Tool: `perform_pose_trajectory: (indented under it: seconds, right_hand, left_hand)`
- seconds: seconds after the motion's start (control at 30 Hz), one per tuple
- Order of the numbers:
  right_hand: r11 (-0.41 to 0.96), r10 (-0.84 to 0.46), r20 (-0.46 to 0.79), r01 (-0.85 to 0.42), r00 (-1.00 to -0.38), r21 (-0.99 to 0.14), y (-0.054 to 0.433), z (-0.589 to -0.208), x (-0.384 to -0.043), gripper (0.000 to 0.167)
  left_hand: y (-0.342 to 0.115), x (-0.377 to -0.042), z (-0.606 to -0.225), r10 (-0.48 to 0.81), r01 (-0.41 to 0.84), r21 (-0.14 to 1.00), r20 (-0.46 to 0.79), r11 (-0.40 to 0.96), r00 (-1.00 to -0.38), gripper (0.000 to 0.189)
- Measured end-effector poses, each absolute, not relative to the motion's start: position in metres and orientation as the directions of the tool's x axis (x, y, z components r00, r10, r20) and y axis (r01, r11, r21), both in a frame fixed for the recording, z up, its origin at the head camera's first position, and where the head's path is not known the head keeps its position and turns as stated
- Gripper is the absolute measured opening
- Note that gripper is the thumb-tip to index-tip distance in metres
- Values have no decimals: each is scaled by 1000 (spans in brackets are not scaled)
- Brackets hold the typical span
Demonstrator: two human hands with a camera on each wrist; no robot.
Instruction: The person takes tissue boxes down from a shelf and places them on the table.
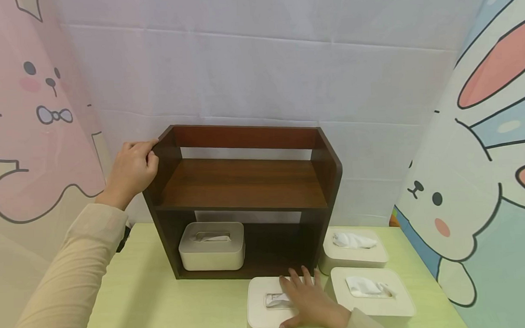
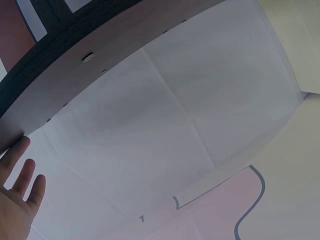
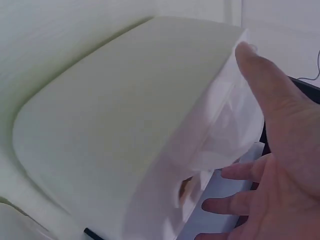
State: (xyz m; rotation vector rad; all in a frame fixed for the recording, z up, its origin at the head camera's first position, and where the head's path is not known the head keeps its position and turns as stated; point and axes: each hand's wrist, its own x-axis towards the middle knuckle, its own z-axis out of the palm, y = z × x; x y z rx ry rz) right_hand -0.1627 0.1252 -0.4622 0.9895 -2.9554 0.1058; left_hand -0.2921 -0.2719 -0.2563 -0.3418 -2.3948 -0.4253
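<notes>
A dark brown two-tier wooden shelf [image 1: 246, 184] stands on the table. My left hand [image 1: 134, 168] is at the upper edge of its left side panel [image 2: 75, 75], one fingertip right at the wood and the other fingers extended and apart. In front of the shelf's lower right corner sits a white tissue box [image 1: 256, 304]. Over its lid my right hand [image 1: 308, 300] lies with fingers spread, partly hiding the tissue slot. The right wrist view shows the thumb by the lid's edge of the tissue box [image 3: 110, 110]. Another tissue box [image 1: 211, 261] occupies the left of the lower tier.
To the right of the shelf, two more white tissue boxes stand one behind the other, a rear box [image 1: 350, 261] and a front box [image 1: 402, 301]. All are on a pale yellow-green table [image 1: 198, 311]. A white cloth backdrop [image 1: 264, 77] hangs behind, with cartoon-printed panels at both sides.
</notes>
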Motion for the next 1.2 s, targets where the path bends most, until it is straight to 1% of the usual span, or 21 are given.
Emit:
perform_pose_trajectory:
  seconds: [0.23, 0.37, 0.7, 0.83, 1.07, 1.2]
  right_hand:
    - [800, -592, 71, -596, -803, -68, 110, -448, -172, 94]
    - [788, -606, 95, -613, -789, -61, 100, -444, -180, 90]
    - [779, -624, 77, -627, -778, -10, 72, -440, -206, 85]
    - [789, -613, 55, -615, -788, -14, 61, -438, -219, 84]
    - [794, -608, 77, -607, -790, 39, 40, -438, -236, 85]
    - [804, -595, 73, -595, -801, 25, 30, -436, -244, 84]
  left_hand:
    - [-272, -291, -256, 129, 347, 212, 658, 914, -742, 43]
    - [-272, -291, -256, 134, 350, 200, 668, 915, -732, 42]
    - [-273, -291, -256, 139, 350, 184, 677, 919, -722, 42]
    - [-273, -292, -256, 136, 345, 183, 678, 921, -722, 42]
    - [-271, -291, -257, 130, 342, 189, 678, 921, -724, 41]
    - [-270, -291, -257, 130, 344, 188, 681, 920, -721, 41]
